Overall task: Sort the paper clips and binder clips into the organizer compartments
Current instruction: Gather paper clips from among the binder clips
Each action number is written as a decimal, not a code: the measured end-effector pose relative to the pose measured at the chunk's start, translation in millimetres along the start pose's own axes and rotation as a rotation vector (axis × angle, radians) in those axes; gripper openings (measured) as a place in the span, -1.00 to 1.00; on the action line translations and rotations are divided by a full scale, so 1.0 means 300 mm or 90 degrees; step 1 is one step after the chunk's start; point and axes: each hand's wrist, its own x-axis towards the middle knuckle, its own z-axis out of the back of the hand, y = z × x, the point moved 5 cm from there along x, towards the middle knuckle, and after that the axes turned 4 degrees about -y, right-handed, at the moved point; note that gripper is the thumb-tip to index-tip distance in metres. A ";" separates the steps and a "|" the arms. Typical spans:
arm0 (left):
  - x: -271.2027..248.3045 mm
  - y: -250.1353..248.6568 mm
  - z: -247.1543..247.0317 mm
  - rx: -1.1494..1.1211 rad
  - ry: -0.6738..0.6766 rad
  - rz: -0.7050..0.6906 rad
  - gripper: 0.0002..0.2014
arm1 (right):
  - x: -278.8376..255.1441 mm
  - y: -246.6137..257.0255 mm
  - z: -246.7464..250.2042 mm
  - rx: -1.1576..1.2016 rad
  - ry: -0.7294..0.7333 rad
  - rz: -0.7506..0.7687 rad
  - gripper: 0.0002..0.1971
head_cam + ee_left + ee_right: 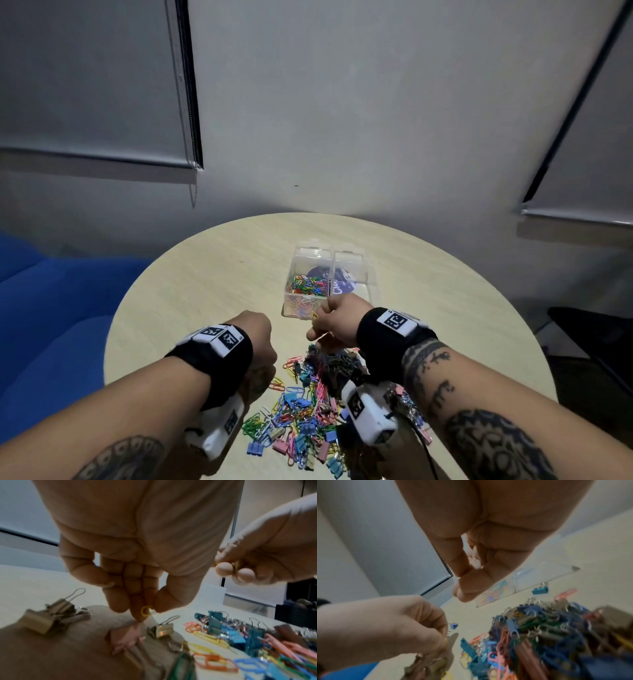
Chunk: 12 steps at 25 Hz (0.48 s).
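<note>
A clear organizer (300, 310) stands mid-table; its left compartment holds coloured paper clips (308, 286), its right one shows only a purple label. A mixed pile of paper clips and binder clips (308, 407) lies near the front edge. My left hand (150, 612) hovers left of the pile and pinches a yellow paper clip (145, 611) between thumb and fingers. My right hand (325, 322) is at the organizer's front wall, fingers curled round small gold-yellow clips (236, 565). In the right wrist view its thumb and fingers (467, 582) are pressed together above the organizer (539, 573).
The round wooden table (205, 274) stands against a grey wall. A blue sofa (51, 325) lies to the left, a dark chair (599, 342) to the right. Two gold binder clips (46, 619) lie apart from the pile, under my left hand.
</note>
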 end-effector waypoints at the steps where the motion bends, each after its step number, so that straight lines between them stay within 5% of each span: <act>1: 0.005 0.004 0.007 -0.044 -0.021 -0.002 -0.86 | -0.003 -0.017 -0.002 0.068 0.007 -0.025 -0.82; 4: 0.018 0.004 0.013 -0.198 -0.068 -0.019 -0.97 | 0.003 -0.051 -0.006 0.198 0.000 -0.076 -0.78; 7: 0.020 -0.013 0.008 -0.226 -0.045 -0.060 -0.86 | 0.011 -0.066 0.007 0.277 -0.046 -0.117 -0.78; 12: 0.012 -0.070 -0.025 -0.167 0.042 -0.091 -0.72 | 0.029 -0.111 0.024 0.187 -0.062 -0.157 -0.74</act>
